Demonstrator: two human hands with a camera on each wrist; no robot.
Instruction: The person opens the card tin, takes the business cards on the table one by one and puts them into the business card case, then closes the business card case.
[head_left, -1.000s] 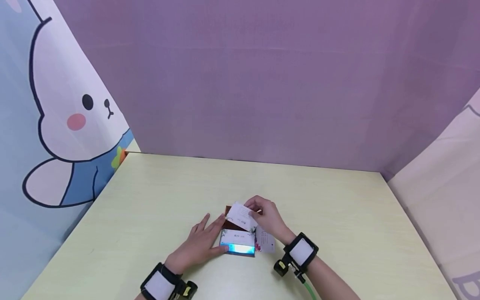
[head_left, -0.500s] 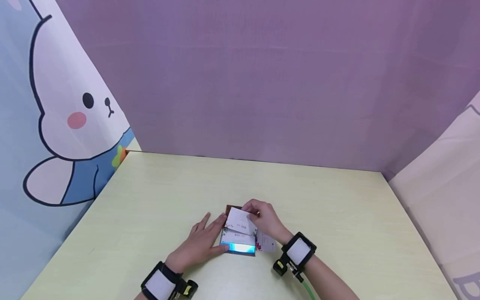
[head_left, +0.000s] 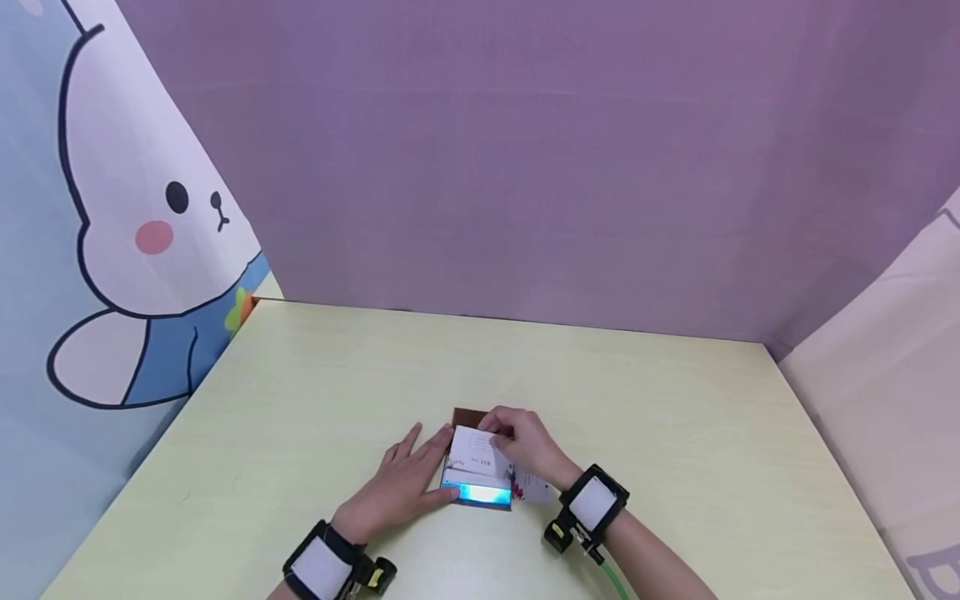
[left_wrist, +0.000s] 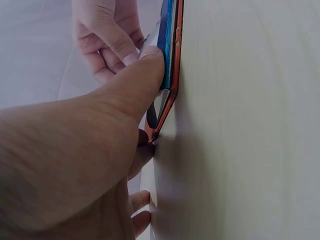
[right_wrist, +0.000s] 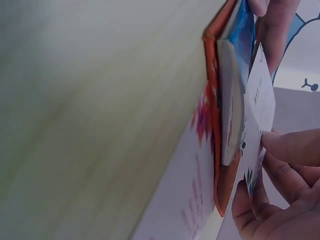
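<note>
A person's two hands are working at a small brown card case [head_left: 477, 479] that is lying flat on a pale yellow-green table [head_left: 315, 383], near the middle of the table's near edge. The left hand [head_left: 401, 487] is resting on the table against the left side of the case, fingers spread and mostly straight, with the thumb [left_wrist: 137, 87] pressing on the case's near left corner, over a shiny blue strip [head_left: 480, 496] along its front. The right hand [head_left: 525, 442] is curling over the far right part of the case and pinching a white printed card [head_left: 476, 450] between thumb and fingertips [right_wrist: 290, 147]. The card is lying tilted over a stack of similar cards [right_wrist: 231, 105] sitting inside the case. The two hands are sitting close together, one on each side of the case. Another white card with pink flower print [head_left: 534, 486] is lying flat on the table, touching the right side of the case and partly under the right wrist. Both wrists are wearing black straps with white pads. A purple wall is standing behind the table's far edge, and a cartoon rabbit curtain [head_left: 127, 225] is hanging along its left edge.
</note>
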